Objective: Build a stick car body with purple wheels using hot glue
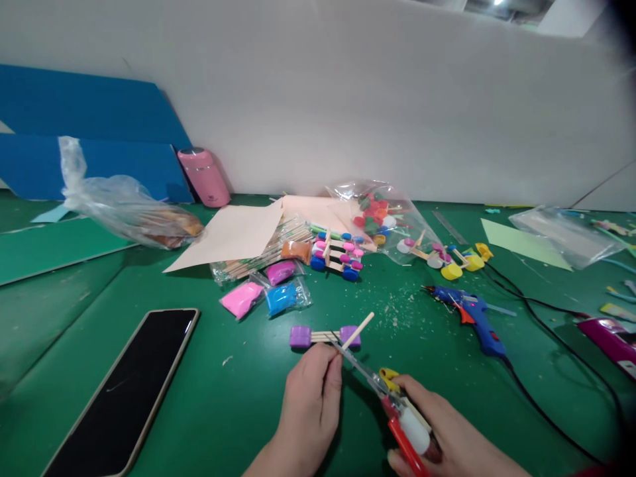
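Observation:
My left hand (309, 391) is closed in a pinch on a thin wooden stick (364, 326), which slants up to the right. My right hand (447, 427) is wrapped around scissors (365, 372) with a red handle; their metal blades reach up-left to the stick beside my left fingertips. A yellow part (389, 377) shows at my right fingers; whether it belongs to the scissors I cannot tell. Just beyond my left hand lies a piece of pale sticks with purple blocks (300, 336) at both ends, partly covered by the stick.
Bags of pink (242, 299) and blue clay (281, 299), a stick bundle (238, 268) and a small colourful model (335, 255) lie ahead. A blue glue gun (470, 315) with a black cord is at right, a phone (124, 391) at left. A pink flask (205, 177) leans behind.

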A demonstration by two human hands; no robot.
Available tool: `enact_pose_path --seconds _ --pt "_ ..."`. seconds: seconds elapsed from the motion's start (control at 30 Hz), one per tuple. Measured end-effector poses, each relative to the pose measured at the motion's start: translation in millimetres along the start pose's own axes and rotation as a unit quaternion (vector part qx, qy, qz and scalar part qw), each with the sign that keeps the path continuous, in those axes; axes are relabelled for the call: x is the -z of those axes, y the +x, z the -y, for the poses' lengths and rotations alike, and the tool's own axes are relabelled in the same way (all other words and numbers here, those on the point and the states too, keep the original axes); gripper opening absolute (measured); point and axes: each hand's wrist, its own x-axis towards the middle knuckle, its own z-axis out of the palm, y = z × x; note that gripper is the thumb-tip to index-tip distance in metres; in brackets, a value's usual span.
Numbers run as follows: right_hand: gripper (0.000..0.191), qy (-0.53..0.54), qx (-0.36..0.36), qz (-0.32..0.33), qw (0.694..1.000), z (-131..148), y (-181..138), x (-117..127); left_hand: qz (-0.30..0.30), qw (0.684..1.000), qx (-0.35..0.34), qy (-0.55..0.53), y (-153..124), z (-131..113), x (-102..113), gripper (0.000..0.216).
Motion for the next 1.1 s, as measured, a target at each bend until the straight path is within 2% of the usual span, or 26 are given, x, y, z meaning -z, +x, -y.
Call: enact_pose_path --seconds 0.17,0.33,0.4,0.5,0.6,0.67,0.8,0.83,0.87,1.0,1.1 --pt "0.054 -0.023 0.009 -0.060 0.998 -10.1 1.7 -8.8 0.010 1.000 -0.009 -0.008 0.0 -0.8 2.3 0.014" --pt "0.034 -0.020 0.042 -0.002 0.999 -22.1 6.6 -11.3 0.019 0.999 -0.030 -0.030 -2.3 -2.3 3.1 0.017" --pt "0.027 -0.032 0.034 -0.017 0.999 -28.4 7.7 -12.9 0.022 0.998 -0.029 -0.053 -3.9 -3.2 3.3 0.017" --pt "0.024 -0.052 0.030 -0.036 0.998 -35.1 6.3 -14.9 0.035 0.994 -0.005 -0.100 -5.6 -4.4 3.5 0.016" --pt "0.034 -0.048 0.063 -0.043 0.996 -36.8 2.4 -14.7 0.062 0.983 0.050 -0.164 -6.5 -4.2 3.7 0.015" --pt "0.040 -0.035 0.070 -0.071 0.994 -37.6 0.2 -14.0 0.090 0.964 0.102 -0.227 -6.5 -3.4 3.9 0.018" --pt "0.038 -0.014 0.036 -0.077 0.996 -40.6 -1.4 -11.3 0.174 0.881 0.186 -0.399 -4.9 -2.1 5.0 0.022" --pt "0.037 -0.018 0.024 -0.075 0.997 -40.4 -1.5 -10.2 0.184 0.872 0.192 -0.411 -4.4 -2.3 5.2 0.022" --pt "0.037 -0.027 0.013 -0.075 0.997 -39.3 -1.6 -9.0 0.180 0.879 0.190 -0.399 -4.1 -2.7 5.2 0.022" --pt "0.031 -0.072 0.000 -0.072 0.995 -25.4 -2.6 -4.9 0.111 0.948 0.147 -0.261 -5.4 -3.8 4.4 0.017" --pt "0.031 -0.072 0.026 -0.073 0.994 -15.3 -3.9 -3.6 0.093 0.952 0.138 -0.258 -6.7 -2.0 4.0 0.018"
